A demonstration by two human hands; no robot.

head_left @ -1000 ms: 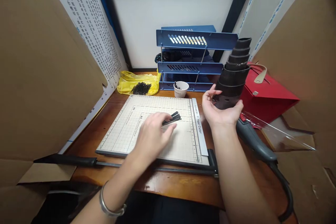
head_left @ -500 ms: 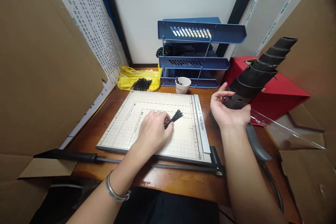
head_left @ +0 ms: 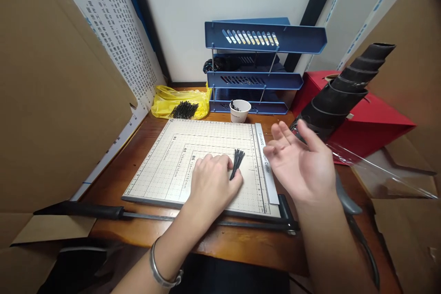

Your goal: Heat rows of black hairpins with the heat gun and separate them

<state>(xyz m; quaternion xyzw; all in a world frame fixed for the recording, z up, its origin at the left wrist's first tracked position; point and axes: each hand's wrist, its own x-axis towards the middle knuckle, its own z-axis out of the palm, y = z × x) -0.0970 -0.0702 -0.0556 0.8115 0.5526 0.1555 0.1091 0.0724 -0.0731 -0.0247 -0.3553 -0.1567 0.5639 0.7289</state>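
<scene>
Over the gridded paper cutter board (head_left: 158, 161), my left hand (head_left: 215, 179) pinches a small bundle of thin black strips (head_left: 237, 161) between thumb and fingers, their ends fanned upward. My right hand (head_left: 298, 161) is raised palm up with its fingers apart, holding nothing, at the right edge of the board. Just behind it stands a black stepped tube (head_left: 337, 101), its lower end partly hidden by the fingers. A white paper cup (head_left: 240, 112) with some black strips inside sits behind the board. More black strips (head_left: 185, 110) lie on a yellow plastic bag (head_left: 161, 101).
A blue tiered tray rack (head_left: 255, 80) stands at the back, with a red box (head_left: 375, 119) to its right. The cutter's handle (head_left: 93, 210) and arm run along the board's front. Cardboard walls (head_left: 58, 101) flank the wooden table (head_left: 241, 243). Clear plastic sheet (head_left: 382, 165) is at right.
My right hand has come away from the black tube and moved left, opening palm up. My left hand has shifted right and toward me, and the bundle now points more upright.
</scene>
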